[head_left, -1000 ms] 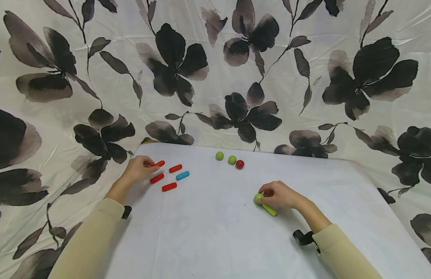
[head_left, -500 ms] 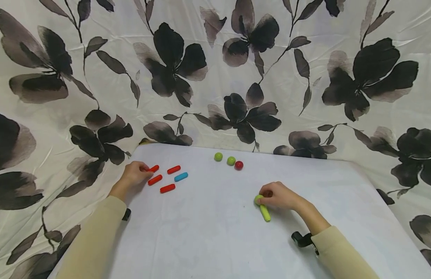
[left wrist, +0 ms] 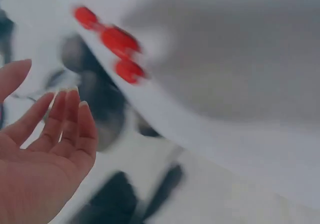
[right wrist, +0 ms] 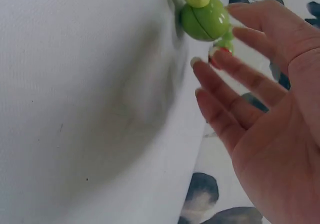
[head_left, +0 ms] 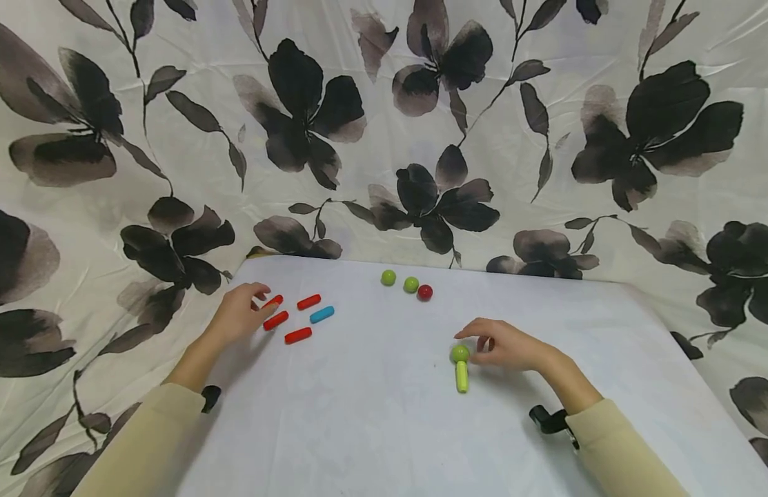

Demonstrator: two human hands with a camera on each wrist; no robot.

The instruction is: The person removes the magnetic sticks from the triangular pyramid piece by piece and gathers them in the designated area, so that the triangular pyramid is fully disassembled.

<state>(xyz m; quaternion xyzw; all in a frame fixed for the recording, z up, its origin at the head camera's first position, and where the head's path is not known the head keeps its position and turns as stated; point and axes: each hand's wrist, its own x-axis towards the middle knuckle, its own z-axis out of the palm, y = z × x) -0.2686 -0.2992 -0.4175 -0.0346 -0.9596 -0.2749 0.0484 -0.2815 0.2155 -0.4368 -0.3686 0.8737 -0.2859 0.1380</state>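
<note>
My left hand (head_left: 236, 315) is spread in the head view beside a red stick (head_left: 274, 301) that its fingers partly cover. In the left wrist view its fingers (left wrist: 67, 116) are apart and hold nothing. More red sticks and one blue stick (head_left: 322, 315) lie just to its right. My right hand (head_left: 510, 345) hovers beside a light green ball (head_left: 460, 353), fingers spread and nothing gripped. A yellow-green stick (head_left: 461, 378) lies end-on to that ball, pointing toward me. In the right wrist view the green ball (right wrist: 205, 19) shows a seam; the thumb tip is close to it.
Two green balls (head_left: 388, 277) and a red ball (head_left: 424, 293) sit near the far edge of the white table (head_left: 377, 400). A floral cloth (head_left: 359, 138) hangs behind the table and along its left side.
My right hand has let go of the green ball and opened, after the yellow-green stick swung in line with it. The left hand released the red stick, which shifted slightly toward me.
</note>
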